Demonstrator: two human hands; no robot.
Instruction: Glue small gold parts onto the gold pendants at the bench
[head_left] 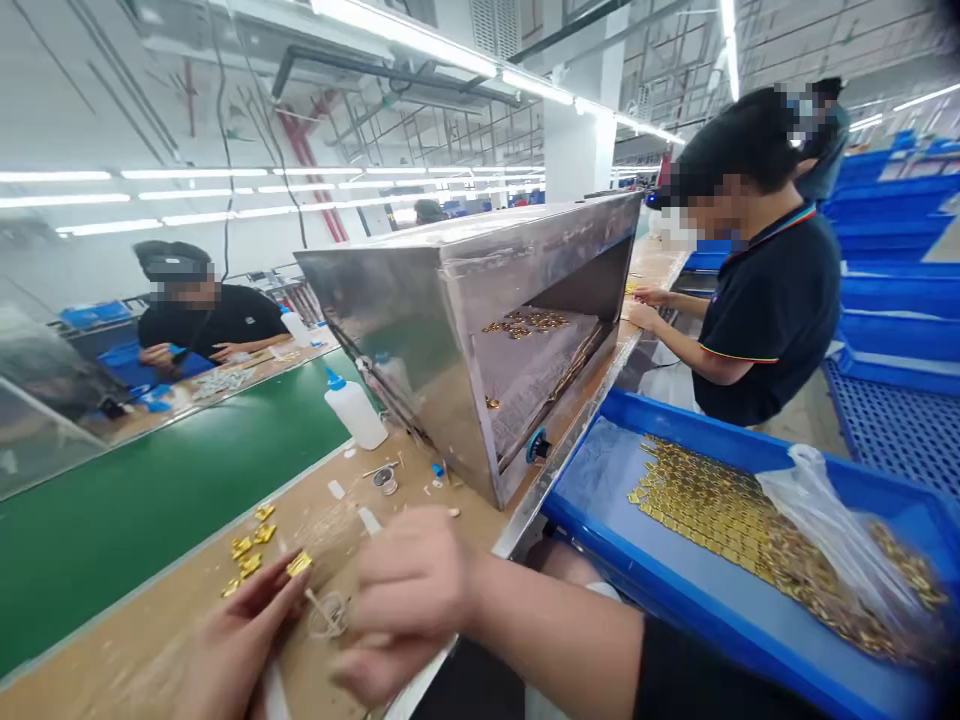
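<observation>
My left hand pinches a small shiny gold metal piece between thumb and fingertips. Beside it on the bench lie several similar gold pieces. My right hand, blurred by motion, is curled closed above the bench; whatever its fingers hold, if anything, is hidden. Between my hands sits a small clear round cup, with a thin white stick, like a cotton swab, across it. Whether the right hand touches the stick cannot be made out.
A metal box oven with gold pieces inside stands ahead. Near it are a white bottle and small spool. A green belt runs left. Right, a blue tray holds many gold pieces. Co-workers sit across and at right.
</observation>
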